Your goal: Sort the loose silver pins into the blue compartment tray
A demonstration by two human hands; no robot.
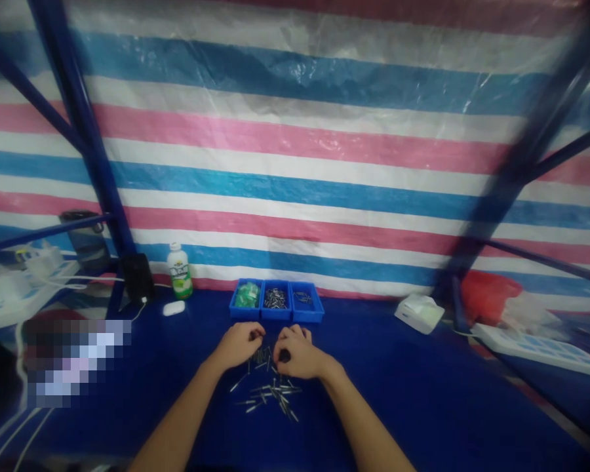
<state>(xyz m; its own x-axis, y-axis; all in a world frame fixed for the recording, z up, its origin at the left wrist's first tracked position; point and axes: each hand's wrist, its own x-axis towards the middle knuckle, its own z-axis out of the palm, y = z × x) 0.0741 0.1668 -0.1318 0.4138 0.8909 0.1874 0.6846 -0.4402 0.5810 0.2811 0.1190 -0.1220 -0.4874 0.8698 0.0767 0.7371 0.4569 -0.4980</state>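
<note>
My left hand (240,345) is closed, its fingertips curled around a small dark piece I cannot make out. Beside it, my right hand (301,353) is also closed, with a dark rounded spot at its fingers and thumb. Both hands are low over the blue table, a short gap apart. Between and below them lie thin metal pins (275,391), scattered in a loose pile. Just beyond the hands stand three joined blue bins: the left bin (246,313) holds green-wrapped bits, the middle bin (276,314) many dark metal pieces, the right bin (313,316) a few thin ones.
A white and green bottle (179,270), a small white case (174,308) and a black power bank (137,278) stand at back left. A tissue pack (419,313) sits at right. Power strips (541,347) and cables flank the table (398,400); blue posts rise on both sides.
</note>
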